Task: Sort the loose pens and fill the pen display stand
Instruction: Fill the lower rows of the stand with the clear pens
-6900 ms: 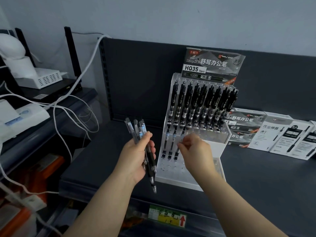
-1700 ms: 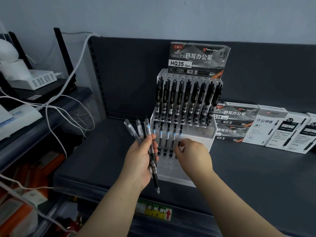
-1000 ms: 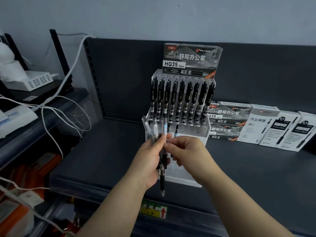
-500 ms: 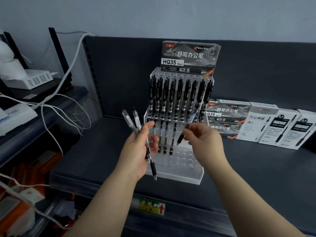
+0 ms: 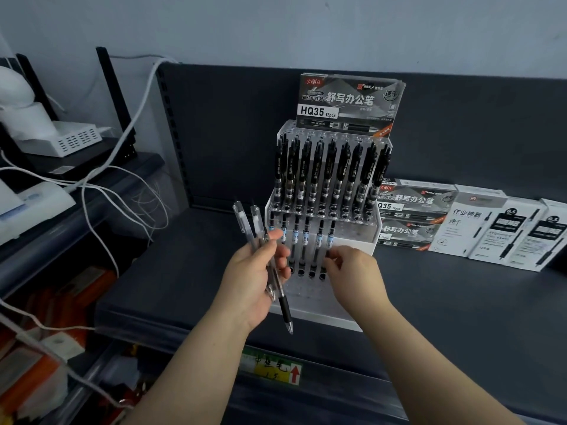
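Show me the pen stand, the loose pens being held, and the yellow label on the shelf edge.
Pen stand (image 5: 365, 237): head view, its white right side wall.
Loose pens (image 5: 245, 225): head view, a clear barrel near the top end.
Yellow label (image 5: 271, 368): head view, its yellow middle.

The shelf (image 5: 190, 265) lies bare left of the pen display stand (image 5: 365, 240) and across its front right, leaving room for a hand. Pen boxes (image 5: 491, 228) crowd the stand's right rear, white cables (image 5: 101, 194) hang far left, and the upper row of pens (image 5: 328, 176) rises just behind the lower tier.
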A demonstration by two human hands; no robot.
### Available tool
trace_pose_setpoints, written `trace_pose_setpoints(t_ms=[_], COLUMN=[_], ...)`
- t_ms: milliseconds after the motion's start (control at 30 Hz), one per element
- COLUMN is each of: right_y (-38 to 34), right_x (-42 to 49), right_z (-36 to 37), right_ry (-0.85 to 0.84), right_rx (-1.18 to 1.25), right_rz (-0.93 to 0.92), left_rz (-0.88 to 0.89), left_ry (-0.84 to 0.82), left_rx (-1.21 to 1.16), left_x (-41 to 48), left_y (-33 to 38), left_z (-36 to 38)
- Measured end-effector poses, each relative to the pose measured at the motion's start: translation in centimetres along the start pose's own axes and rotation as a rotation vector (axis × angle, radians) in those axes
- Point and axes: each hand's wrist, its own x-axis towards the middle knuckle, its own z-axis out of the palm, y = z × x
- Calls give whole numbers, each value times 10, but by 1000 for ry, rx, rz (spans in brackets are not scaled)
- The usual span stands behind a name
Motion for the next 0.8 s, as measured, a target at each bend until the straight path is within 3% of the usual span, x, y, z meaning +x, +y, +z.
trace_pose_setpoints(t_ms=[200,300,400,467,667,800], right_y=[2,-6,-22,-25,-16,-9], right_x=[-4,-14,-25,-28,-27,-24], right_z=[-4,-14,-25,-25,-33,-38], right_ry=[29,69,-197,-334,-310,-338], right_rx=[46,258,505,530,558,529], right_rz=[37,22,-26,-44,-43,-95], left_rz=[3,15,9,-11,-17,52], left_ry=[-62,-92,-133,-158,-218,-196], left_rx=[24,58,77,65,8,124], left_x=[-1,-2,-4,-6,-7,-3], left_y=[0,0,-1,-3,-4,-8], left_z=[3,6,13,19,26,27])
